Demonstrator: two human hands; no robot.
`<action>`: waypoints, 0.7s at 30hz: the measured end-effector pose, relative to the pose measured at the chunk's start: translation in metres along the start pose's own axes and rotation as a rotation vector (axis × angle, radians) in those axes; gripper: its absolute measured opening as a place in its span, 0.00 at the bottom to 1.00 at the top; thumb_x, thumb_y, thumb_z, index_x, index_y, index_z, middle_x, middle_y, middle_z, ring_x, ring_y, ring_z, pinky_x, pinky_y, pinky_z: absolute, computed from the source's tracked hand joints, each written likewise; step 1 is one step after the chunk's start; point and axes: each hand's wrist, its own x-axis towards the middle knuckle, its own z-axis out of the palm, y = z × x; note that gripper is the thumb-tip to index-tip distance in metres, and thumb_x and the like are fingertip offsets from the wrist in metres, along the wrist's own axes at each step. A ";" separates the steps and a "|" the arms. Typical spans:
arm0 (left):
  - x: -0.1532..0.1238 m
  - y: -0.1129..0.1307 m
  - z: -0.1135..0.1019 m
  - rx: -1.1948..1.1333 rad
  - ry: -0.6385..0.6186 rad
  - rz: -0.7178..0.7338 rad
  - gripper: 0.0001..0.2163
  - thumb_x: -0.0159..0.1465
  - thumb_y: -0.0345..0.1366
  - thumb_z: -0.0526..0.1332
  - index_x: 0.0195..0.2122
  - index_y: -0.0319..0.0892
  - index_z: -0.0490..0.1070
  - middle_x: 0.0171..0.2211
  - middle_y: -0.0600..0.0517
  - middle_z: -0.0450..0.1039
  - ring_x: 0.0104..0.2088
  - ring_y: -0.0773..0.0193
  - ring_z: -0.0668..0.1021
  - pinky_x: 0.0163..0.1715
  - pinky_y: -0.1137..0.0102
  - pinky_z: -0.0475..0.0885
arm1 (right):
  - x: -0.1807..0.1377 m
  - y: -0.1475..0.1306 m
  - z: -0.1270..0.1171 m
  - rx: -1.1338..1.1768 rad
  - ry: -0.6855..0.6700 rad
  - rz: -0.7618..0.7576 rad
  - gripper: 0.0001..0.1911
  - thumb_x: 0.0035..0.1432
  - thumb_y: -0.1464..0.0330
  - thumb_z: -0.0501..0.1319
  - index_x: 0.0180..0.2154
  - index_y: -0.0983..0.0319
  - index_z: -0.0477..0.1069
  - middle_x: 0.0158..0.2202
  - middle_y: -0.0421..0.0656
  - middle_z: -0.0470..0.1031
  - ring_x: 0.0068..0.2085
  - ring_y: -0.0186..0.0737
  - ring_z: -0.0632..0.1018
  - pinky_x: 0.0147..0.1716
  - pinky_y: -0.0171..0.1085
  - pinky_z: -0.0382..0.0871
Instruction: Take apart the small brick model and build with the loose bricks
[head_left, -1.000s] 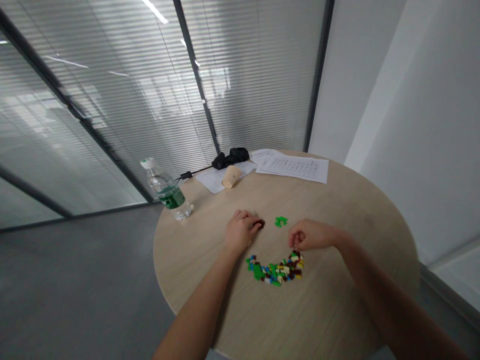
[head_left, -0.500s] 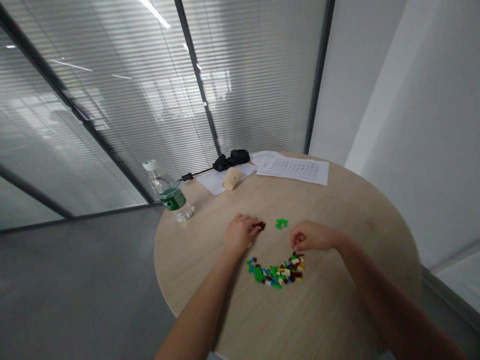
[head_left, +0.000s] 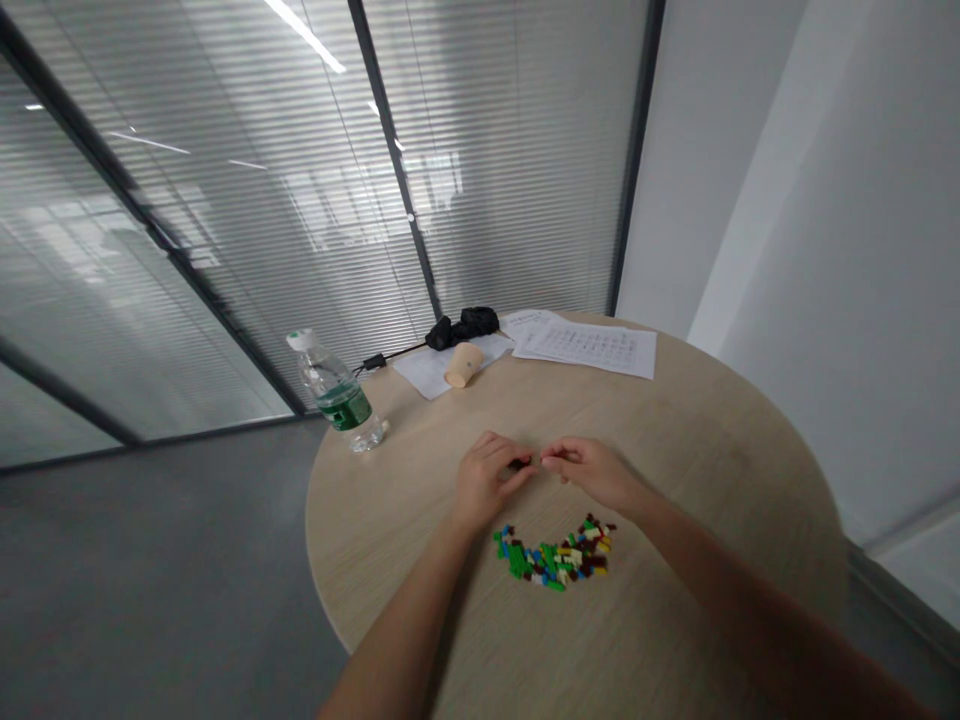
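My left hand (head_left: 484, 485) curls around dark brown toy building bricks (head_left: 519, 463), which show only in part between its thumb and fingers. Just to the right, my right hand (head_left: 596, 472) is closed in a pinch, its fingertips almost meeting those of the left. Whatever the right fingers hold is too small to make out. Nearer to me, below both hands, a curved pile of small toy bricks (head_left: 551, 562) lies on the table in green, brown, blue, yellow and cream. The small green group seen earlier is hidden, apparently behind my right hand.
All this is on a round wooden table (head_left: 720, 520). A water bottle (head_left: 341, 400) stands at its left edge. Further back are a paper cup (head_left: 463, 365) lying on its side, a black folded item (head_left: 472, 325) with a cord, and printed sheets (head_left: 592, 345).
My right hand has moved left from the pile's right end to the left hand's fingertips, covering where the green group lay. The left hand has stayed nearly in place around the brown bricks.
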 end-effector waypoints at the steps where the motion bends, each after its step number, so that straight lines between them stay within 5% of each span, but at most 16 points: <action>1: 0.000 0.001 0.001 -0.019 0.009 0.033 0.08 0.62 0.39 0.60 0.36 0.41 0.74 0.32 0.49 0.77 0.35 0.63 0.74 0.37 0.68 0.68 | 0.000 0.001 0.003 0.063 -0.005 0.008 0.15 0.50 0.58 0.60 0.31 0.63 0.72 0.30 0.41 0.72 0.29 0.35 0.70 0.30 0.34 0.63; 7: 0.000 0.002 0.006 -0.044 0.115 0.114 0.05 0.62 0.36 0.60 0.34 0.41 0.74 0.30 0.50 0.76 0.32 0.64 0.74 0.34 0.68 0.68 | -0.001 0.005 0.012 0.275 0.008 0.088 0.19 0.43 0.53 0.65 0.27 0.64 0.71 0.25 0.39 0.69 0.27 0.32 0.68 0.28 0.33 0.62; 13: 0.002 0.004 0.005 -0.040 0.094 0.077 0.04 0.62 0.33 0.60 0.32 0.41 0.73 0.29 0.51 0.75 0.31 0.65 0.73 0.35 0.68 0.68 | -0.001 0.003 0.012 0.306 0.005 0.111 0.19 0.44 0.54 0.64 0.31 0.65 0.74 0.26 0.41 0.72 0.28 0.33 0.70 0.29 0.34 0.64; 17: 0.002 -0.001 0.006 0.082 0.088 -0.097 0.04 0.60 0.31 0.60 0.29 0.41 0.73 0.28 0.52 0.74 0.33 0.63 0.72 0.35 0.68 0.67 | -0.002 -0.001 0.000 0.066 0.043 0.080 0.18 0.48 0.60 0.61 0.39 0.64 0.74 0.35 0.45 0.76 0.33 0.37 0.73 0.30 0.35 0.65; 21: -0.001 -0.012 0.010 0.218 0.024 -0.283 0.02 0.58 0.31 0.62 0.29 0.41 0.74 0.31 0.51 0.73 0.36 0.60 0.71 0.36 0.67 0.67 | -0.009 -0.002 -0.021 -0.307 -0.096 0.042 0.10 0.50 0.66 0.59 0.33 0.64 0.75 0.30 0.45 0.77 0.32 0.38 0.74 0.30 0.34 0.65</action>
